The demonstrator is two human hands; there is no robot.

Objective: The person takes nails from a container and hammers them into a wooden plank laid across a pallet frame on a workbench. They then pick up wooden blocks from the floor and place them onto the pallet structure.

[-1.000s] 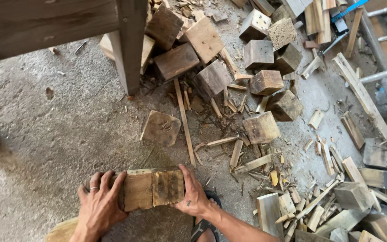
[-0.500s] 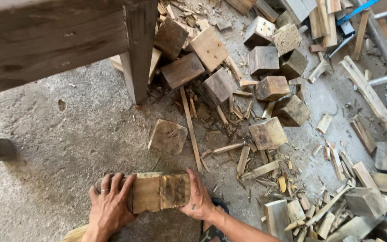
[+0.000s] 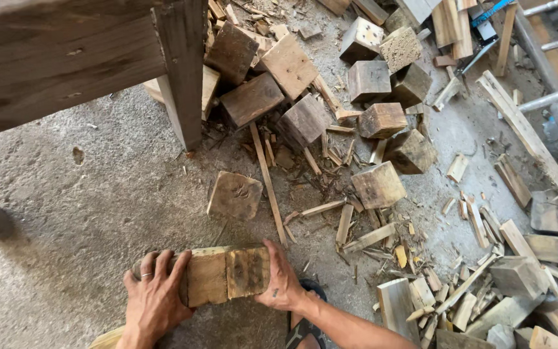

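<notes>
Right now I have a short wooden block [image 3: 224, 274] pinned between my two hands low on the concrete floor [image 3: 66, 213], close to my body. My left hand [image 3: 156, 294] is clamped over its left end with the fingers [image 3: 163, 268] spread across the top, and my right hand [image 3: 282, 278] presses flat against the right end, fingers closed against the wood. The block looks to be two pieces side by side, with a seam down the middle, so if my squeeze slackens I reckon one half could slide out and drop. My sandal [image 3: 305, 323] sits just below the right hand, which is where a loose piece would likely land. The rough, weathered grain could also put a splinter in my palm. Just beyond the block lie a flat square offcut [image 3: 235, 195] and a thin wooden strip [image 3: 267, 184], and further off a heap of cut blocks [image 3: 330, 97] and scraps; stepping or reaching among those risks a stumble.
</notes>
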